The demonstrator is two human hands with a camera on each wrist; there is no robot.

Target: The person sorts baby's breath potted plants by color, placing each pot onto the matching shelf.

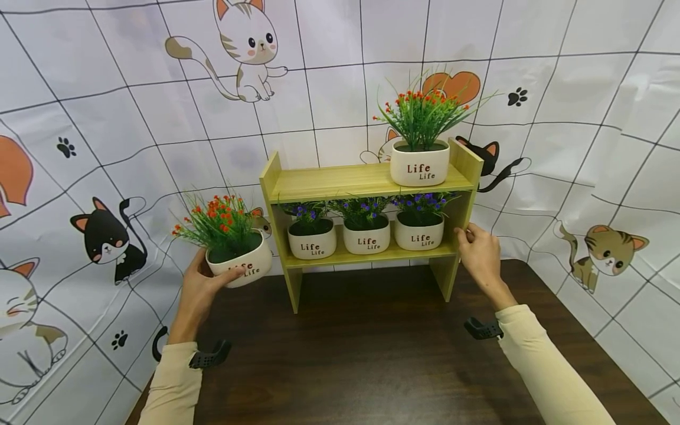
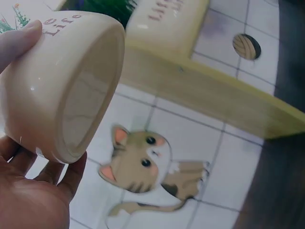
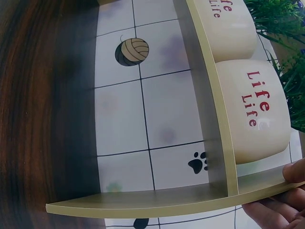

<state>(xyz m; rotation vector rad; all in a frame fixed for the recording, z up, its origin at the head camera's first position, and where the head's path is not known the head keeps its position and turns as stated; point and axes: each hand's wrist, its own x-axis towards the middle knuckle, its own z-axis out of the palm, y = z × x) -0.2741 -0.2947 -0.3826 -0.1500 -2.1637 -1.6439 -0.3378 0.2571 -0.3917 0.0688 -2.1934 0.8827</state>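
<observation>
My left hand (image 1: 199, 289) grips a white pot of orange flowers (image 1: 240, 265) — thumb across its printed front, fingers curled round the back — and holds it tilted in the air, just left of the wooden shelf (image 1: 366, 180) and clear of the dark table (image 1: 372, 348). From my left wrist, the pot's pale underside (image 2: 76, 95) faces the camera. My right hand (image 1: 480, 254) rests on the shelf's right side panel at the level of the lower board, fingers curled over its front edge. On that lower board, three white pots with purple flowers (image 1: 366, 233) stand in a row. On the top board, at the right end, stands a second orange-flowered pot (image 1: 419, 162) — upright, well apart from mine.
</observation>
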